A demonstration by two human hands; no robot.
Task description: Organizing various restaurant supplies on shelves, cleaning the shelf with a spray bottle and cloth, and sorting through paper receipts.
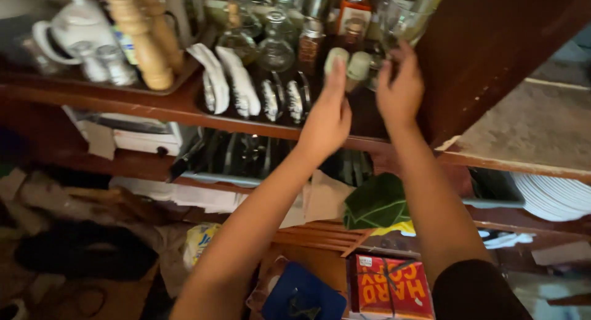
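— Pale, matte, rounded: small jar (336, 58) with a soft greenish-white lid, up on the top shelf (184, 108), just right of the dark tray.
— Held how?
— Pinched at its left side by fingertips of the left hand (325, 120), fingers stretched up and close together, thumb tucked behind, out of sight.
— And beside it?
— Second pale jar (359, 65), same dull rounded top, touching or nearly touching the first. Right hand (399, 92) just beside, fingers bunched and raised toward clear drinking glass (403, 15); whether closed on anything, cannot tell, blurred there.
— Further out?
— Smooth clear glass bottles (275, 46), round-bellied, narrow-necked. Spice shaker (309, 46) with reddish contents and metal cap. Glossy white ceramic pieces (225, 80) lying long and curved on the dark tray (258, 114). Turned wooden pepper mill (138, 37), pale, ringed, upright. White glazed teapot (77, 24) at far left, two small metal-topped shakers (101, 63) in front.
— Below?
— Dark polished wood throughout. Stacked white plates (554, 197), thin-rimmed, lower right. Folded green leaf (377, 203), waxy, under the forearms. Red and orange printed box (391, 286) at the bottom.
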